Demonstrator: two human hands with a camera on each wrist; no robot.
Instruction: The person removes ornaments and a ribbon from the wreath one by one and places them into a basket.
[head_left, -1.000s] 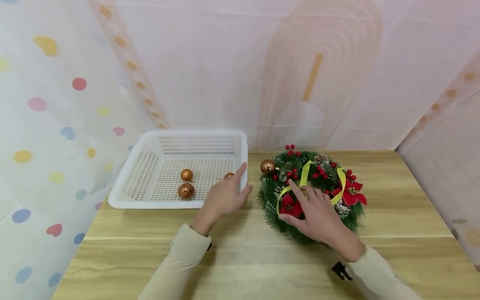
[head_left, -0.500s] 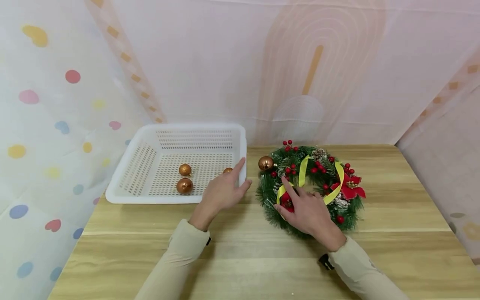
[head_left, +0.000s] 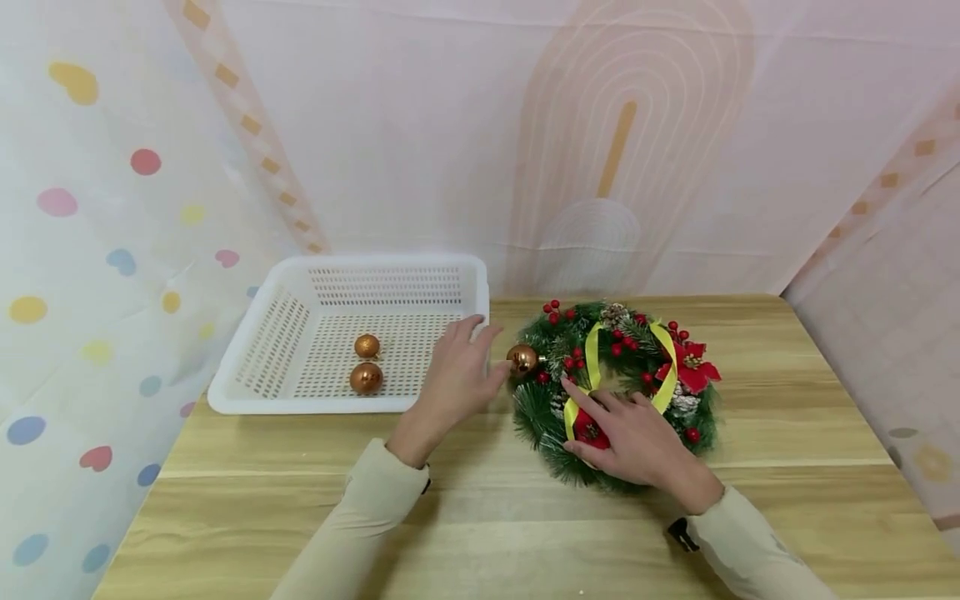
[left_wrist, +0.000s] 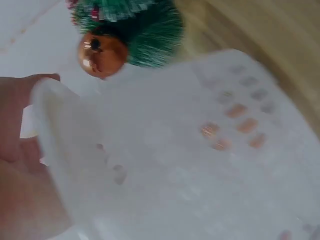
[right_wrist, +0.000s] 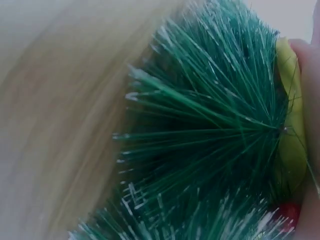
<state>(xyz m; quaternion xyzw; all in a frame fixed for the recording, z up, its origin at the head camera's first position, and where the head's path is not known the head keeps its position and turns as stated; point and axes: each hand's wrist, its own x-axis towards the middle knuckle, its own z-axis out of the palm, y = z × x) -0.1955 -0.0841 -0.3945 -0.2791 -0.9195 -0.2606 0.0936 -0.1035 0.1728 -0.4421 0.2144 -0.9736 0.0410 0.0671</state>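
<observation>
My left hand (head_left: pixel 459 375) reaches over the right rim of a white plastic basket (head_left: pixel 225 392), thumb and fingers spread apart. Its thumb tip is close to a shiny copper Christmas ball (head_left: pixel 521 359) at the wreath's left edge. In the left wrist view that ball (left_wrist: pixel 102 55) appears just past the rim. My right hand (head_left: pixel 637 442) holds the near side of a green Christmas wreath (head_left: pixel 536 408), some fingers bent into its hole. A yellow ribbon (head_left: pixel 663 400) loops there, beside a red flower (head_left: pixel 588 429). In the right wrist view the ribbon (right_wrist: pixel 291 120) lies against the hand.
Two copper balls, one glittery (head_left: pixel 367 346) and one shiny (head_left: pixel 366 378), lie in the basket. Orange colour (left_wrist: pixel 235 110) shows through slots in its wall. A second red flower (head_left: pixel 692 367), berries and pine cones decorate the wreath. The wooden table (head_left: pixel 510 550) meets a printed curtain (head_left: pixel 420 167) behind.
The wreath has turned counterclockwise with my right hand, bringing its copper ball nearer me. My left hand's fingers have spread and its thumb has approached that ball.
</observation>
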